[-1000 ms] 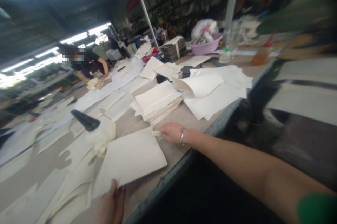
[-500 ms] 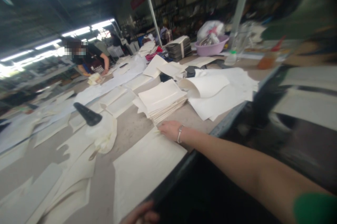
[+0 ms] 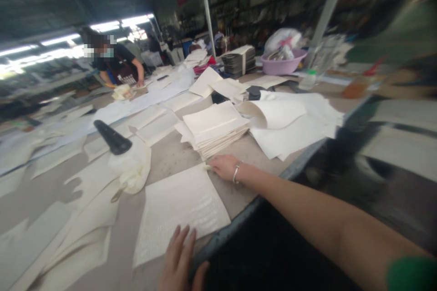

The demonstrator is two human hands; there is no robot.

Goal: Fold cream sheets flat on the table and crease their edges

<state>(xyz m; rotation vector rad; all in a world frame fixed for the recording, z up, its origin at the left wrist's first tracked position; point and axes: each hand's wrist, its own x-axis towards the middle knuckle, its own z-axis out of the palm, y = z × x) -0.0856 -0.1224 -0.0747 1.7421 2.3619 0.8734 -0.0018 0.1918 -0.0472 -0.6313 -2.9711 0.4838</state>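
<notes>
A cream sheet [image 3: 177, 209] with a faintly ribbed, shiny surface lies flat near the table's front edge. At its far corner my right hand [image 3: 225, 167], wearing a silver bracelet, has its fingers closed on the corner, where a small pale bit shows at the fingertips. My left hand [image 3: 179, 254] lies at the sheet's near edge, its fingers stretched out and thumb apart. Just beyond my right hand rises a stack of cream pieces [image 3: 218, 122]. To the left, a black tapered object [image 3: 112, 138] rests on a crumpled pale bundle [image 3: 131, 172].
Loose cream pieces [image 3: 85, 232] cover the left of the table. White sheets [image 3: 300, 118], one curled, lie behind on the right. Farther back are a purple basin [image 3: 283, 62], a strapped dark stack [image 3: 239, 61] and a bottle of orange liquid [image 3: 355, 87]. A co-worker [image 3: 119, 63] leans over the far side.
My left hand has come up from the bottom edge onto the sheet's near edge, fingers now extended. The sheet's right side has shifted left and its ribbed shine now shows. My right hand stays at the far corner.
</notes>
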